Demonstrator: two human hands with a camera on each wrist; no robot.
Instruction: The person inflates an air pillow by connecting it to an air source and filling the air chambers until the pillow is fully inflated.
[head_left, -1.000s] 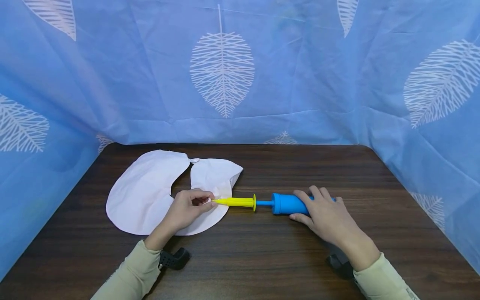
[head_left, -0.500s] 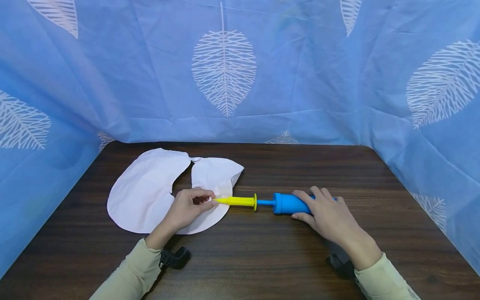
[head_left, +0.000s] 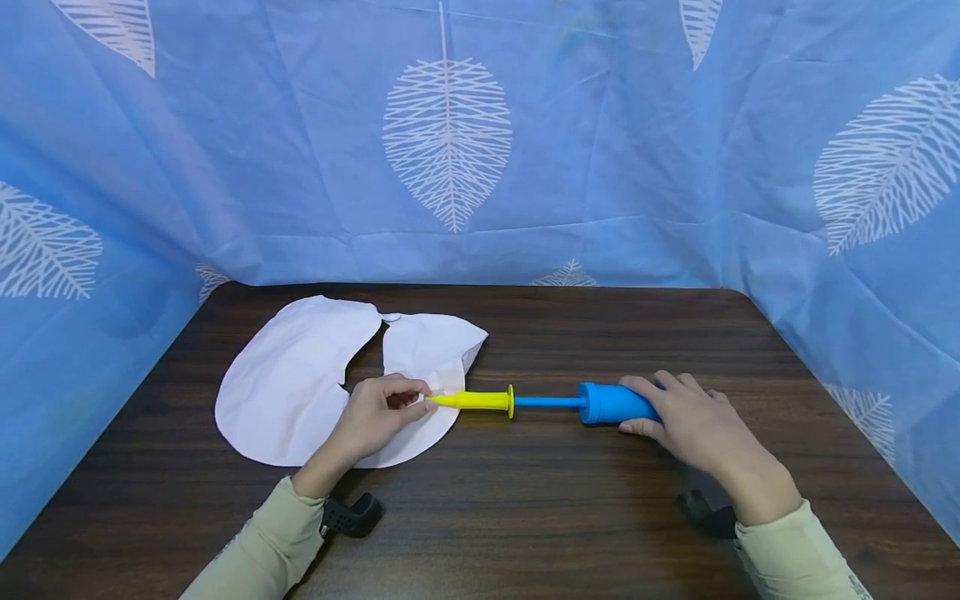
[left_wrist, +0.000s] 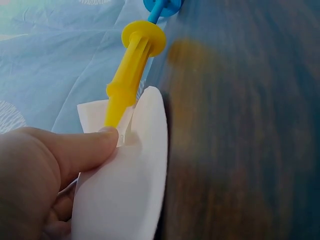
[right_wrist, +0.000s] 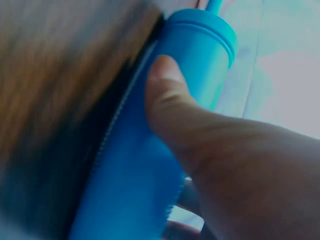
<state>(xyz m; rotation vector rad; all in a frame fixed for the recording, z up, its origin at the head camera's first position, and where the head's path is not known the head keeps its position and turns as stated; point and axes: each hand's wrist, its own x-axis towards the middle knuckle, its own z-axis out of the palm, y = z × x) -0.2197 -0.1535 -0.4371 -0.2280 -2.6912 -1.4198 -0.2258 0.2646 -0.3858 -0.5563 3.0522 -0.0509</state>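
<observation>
A hand pump lies level across the middle, its yellow nozzle part at the left and its blue barrel at the right, joined by a thin blue rod. My left hand pinches the nozzle's tip at the white flat piece; the tip itself is hidden by the thumb. My right hand grips the blue barrel, thumb along its near side in the right wrist view, where the barrel fills the middle.
The white piece spreads over the left of the dark wooden table, one corner folded up. A blue curtain with white leaf prints hangs behind and at both sides. Black bands are on both wrists.
My right hand has moved to the right with the blue barrel, and more of the thin blue rod shows. My left hand and the yellow part have stayed in place.
</observation>
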